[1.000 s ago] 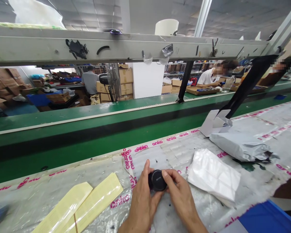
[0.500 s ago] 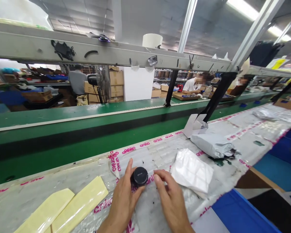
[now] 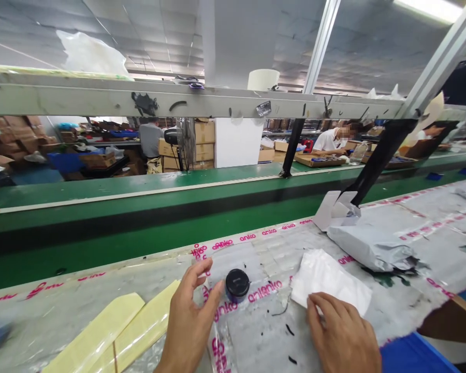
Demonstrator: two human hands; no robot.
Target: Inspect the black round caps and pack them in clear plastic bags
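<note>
The left hand [image 3: 196, 311] is hovering open, just left of the black jar [image 3: 237, 284] sitting toward the bench's [image 3: 260, 329] far edge; the right hand [image 3: 344, 334] is touching the white bag [image 3: 330, 277], its grip unclear.

Between left hand [image 3: 190, 313] and right hand [image 3: 344, 331] I see an open strip of table [image 3: 258, 334], just small black scraps [image 3: 289, 329] in it. Black tub [image 3: 237, 284] stands at its far left, slim gap to left hand. White bags [image 3: 330, 277] block far right.
</note>
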